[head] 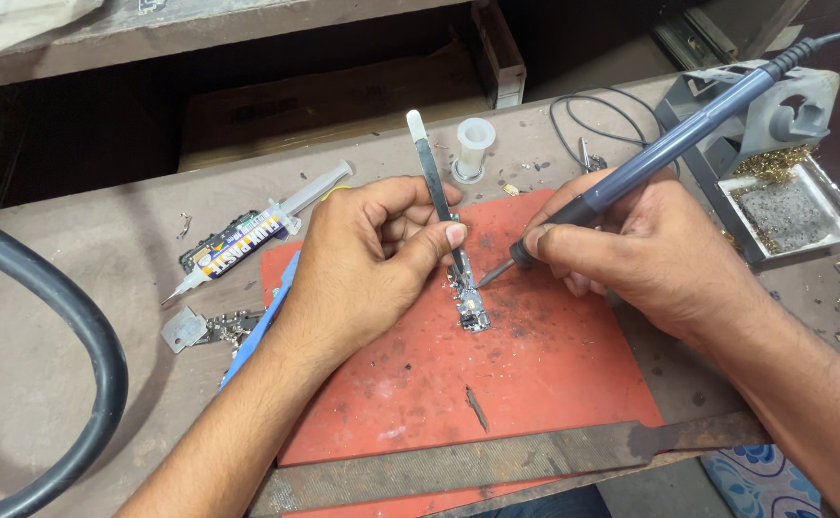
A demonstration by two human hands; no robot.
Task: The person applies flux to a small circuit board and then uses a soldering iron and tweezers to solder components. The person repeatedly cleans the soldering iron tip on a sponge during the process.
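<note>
**Soldering on a small circuit board, mid-operation**

Head view, progress. Small circuit board (471,309) lying flat on the red mat (535,374), near the mat's upper middle, pinned at its upper end by the tip of the tweezers (436,182). Soldering iron (669,144) brought down with its tip just beside the board's upper edge, touching or nearly touching; contact itself too small to confirm. Judged as work under way: board placed and steadied, iron applied, joint apparently not finished. Bright specks on the board, possibly solder, too fine to read. Flux syringe (247,235) lying on the tabletop (74,288) to the left of the mat, apart from both hands.

Head view, pose. Left hand (362,264) palm-down over the mat's left part, forearm entering from the lower left; fingers (444,235) closed on the tweezers, thumb and forefinger pinching the shaft about halfway, white-capped end pointing away from the wearer. Right hand (650,254) entering from the right, fingers wrapped around the iron's dark grip close to the tip, pen-fashion, handle rising up and to the right towards the iron stand (775,144).

Surroundings: flat metal file (496,460) across the mat's near edge; white spool (474,144) beyond the mat; thick black hose (74,336) at the far left.
</note>
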